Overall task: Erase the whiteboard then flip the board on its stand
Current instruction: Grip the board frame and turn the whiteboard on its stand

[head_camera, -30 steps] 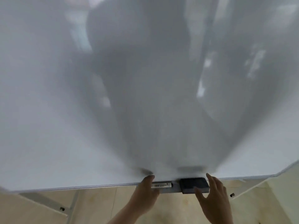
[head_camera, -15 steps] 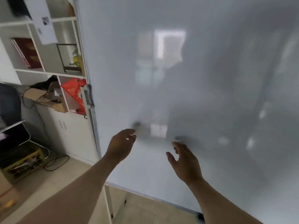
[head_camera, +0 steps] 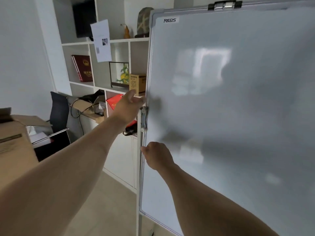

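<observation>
The whiteboard [head_camera: 238, 99] fills the right of the view, upright, its surface blank and glossy with a REDS label at its top left corner. A black clip [head_camera: 224, 5] sits on its top edge. My left hand [head_camera: 130, 106] reaches to the board's left frame edge just above the pivot latch [head_camera: 144, 118] on the stand post [head_camera: 139, 193]. My right hand [head_camera: 156, 156] is lower, its fingers curled at the same left edge; whether it grips the frame is unclear. The eraser is out of view.
Behind the board's left edge stands a white shelf unit [head_camera: 102, 43] with a red book, a taped paper sheet and ornaments. A black chair [head_camera: 58, 114] and a cardboard box [head_camera: 15, 138] stand at the left on the beige floor.
The view swung up from the board's bottom tray to its left side. Both hands left the tray and moved to the left frame edge near the latch.
</observation>
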Tool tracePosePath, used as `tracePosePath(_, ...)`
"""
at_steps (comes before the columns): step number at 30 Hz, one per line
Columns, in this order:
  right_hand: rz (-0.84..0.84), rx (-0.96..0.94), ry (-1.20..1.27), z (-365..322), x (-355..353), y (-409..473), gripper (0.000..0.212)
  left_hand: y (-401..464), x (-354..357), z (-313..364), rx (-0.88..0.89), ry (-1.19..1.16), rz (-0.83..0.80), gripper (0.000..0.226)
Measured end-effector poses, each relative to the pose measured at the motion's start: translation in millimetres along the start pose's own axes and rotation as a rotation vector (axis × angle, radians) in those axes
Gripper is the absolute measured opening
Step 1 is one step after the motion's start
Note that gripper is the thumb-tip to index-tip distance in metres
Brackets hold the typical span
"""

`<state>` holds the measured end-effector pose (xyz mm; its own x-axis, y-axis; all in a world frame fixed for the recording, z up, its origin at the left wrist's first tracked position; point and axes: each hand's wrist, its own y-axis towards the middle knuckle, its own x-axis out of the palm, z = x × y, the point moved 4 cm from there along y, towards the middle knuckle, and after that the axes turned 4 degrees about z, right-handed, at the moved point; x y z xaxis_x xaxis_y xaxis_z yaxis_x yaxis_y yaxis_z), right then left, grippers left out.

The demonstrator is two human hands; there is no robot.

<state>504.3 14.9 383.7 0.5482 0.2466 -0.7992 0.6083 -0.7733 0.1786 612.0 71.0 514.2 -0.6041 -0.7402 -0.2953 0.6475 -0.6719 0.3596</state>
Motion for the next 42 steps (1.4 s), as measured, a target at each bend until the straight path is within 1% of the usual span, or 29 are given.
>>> tracePosePath(2,-0.018,0.02,-0.044,-2.4,13.8,16.2,0.038,17.3,4.6,-0.7,-0.058,-0.039,-0.01,0.06)
tracePosePath(5,0.017,0.038,-0.105,-2.1,24.2,40.4,0.043,36.4,13.1,0.0,-0.169,-0.102,-0.006,0.06)
tracePosePath(7,0.052,0.011,-0.126,-2.0,26.3,53.8,0.046,46.6,19.2,4.2,-0.213,-0.158,-0.018,0.046)
tracePosePath(8,0.059,0.0,-0.134,-1.6,28.2,59.6,0.046,51.9,22.3,4.2,-0.234,-0.179,-0.014,0.045)
tracePosePath(10,0.074,-0.007,-0.141,0.8,31.9,69.4,0.044,62.4,28.3,4.0,-0.251,-0.225,0.002,0.045)
tracePosePath(14,0.133,-0.026,-0.145,1.6,39.4,85.9,0.04,83.8,46.3,-5.8,-0.309,-0.448,-0.02,0.064)
tracePosePath(18,0.144,-0.004,-0.116,8.2,41.9,102.6,0.039,103.8,63.1,-11.1,-0.332,-0.545,-0.049,0.054)
tracePosePath(21,0.157,0.019,-0.115,15.4,40.1,119.1,0.039,123.3,72.0,-13.2,-0.317,-0.534,-0.059,0.046)
tracePosePath(25,0.173,0.054,-0.095,26.9,36.2,134.8,0.039,136.8,84.4,-10.9,-0.306,-0.483,-0.053,0.044)
tracePosePath(29,0.2,0.094,-0.093,40.2,31.3,147.6,0.039,148.2,102.5,-10.5,-0.311,-0.524,-0.1,0.036)
tracePosePath(34,0.215,0.134,-0.082,50.6,29.4,157.6,0.038,163.0,119.4,-13.5,-0.303,-0.53,-0.084,0.036)
tracePosePath(38,0.222,0.173,-0.038,57.3,24.1,159.7,0.036,166.9,129.5,-14.8,-0.31,-0.491,-0.067,0.022)
tracePosePath(40,0.219,0.182,-0.019,57.5,18.7,156.6,0.037,166.4,131.0,-13.4,-0.275,-0.487,-0.073,0.022)
tracePosePath(42,0.185,0.176,-0.027,55.8,14.8,149.4,0.042,170.6,131.9,-14.3,-0.246,-0.465,-0.062,0.028)
